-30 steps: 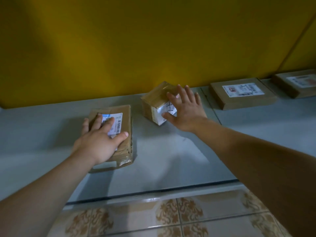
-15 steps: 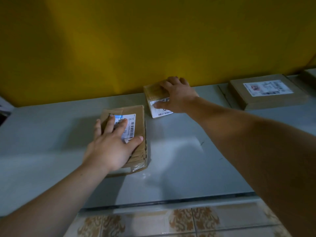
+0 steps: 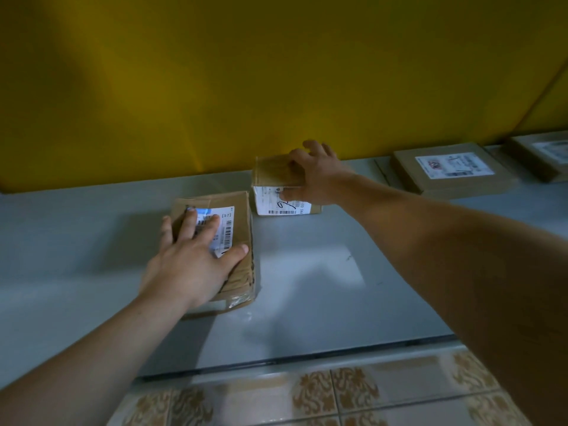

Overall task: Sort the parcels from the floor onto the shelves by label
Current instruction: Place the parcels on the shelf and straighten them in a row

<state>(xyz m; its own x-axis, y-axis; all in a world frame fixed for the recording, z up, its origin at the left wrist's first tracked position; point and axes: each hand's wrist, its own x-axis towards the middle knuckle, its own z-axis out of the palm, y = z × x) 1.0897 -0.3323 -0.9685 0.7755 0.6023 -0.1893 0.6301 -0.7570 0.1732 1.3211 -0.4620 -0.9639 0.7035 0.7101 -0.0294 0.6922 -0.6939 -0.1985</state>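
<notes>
A flat brown parcel (image 3: pixel 239 210) with a white barcode label lies on the grey shelf (image 3: pixel 307 272). My left hand (image 3: pixel 190 259) rests flat on top of it, fingers straight and spread over the label. Behind it, close to the yellow wall, stands a small cube-shaped parcel (image 3: pixel 273 176) with a white label on its front face. My right hand (image 3: pixel 319 173) grips this box from the right, fingers curled over its top and thumb on the front label.
Two flat brown parcels, one (image 3: pixel 451 170) nearer and one (image 3: pixel 544 155) at the frame's edge, lie on the shelf at the far right. The yellow wall (image 3: pixel 276 87) backs the shelf. Patterned floor tiles (image 3: pixel 338 395) show below the shelf's front edge.
My right hand has pushed the small box back toward the wall and turned it so its label faces me. The left hand stays flat on the flat parcel.
</notes>
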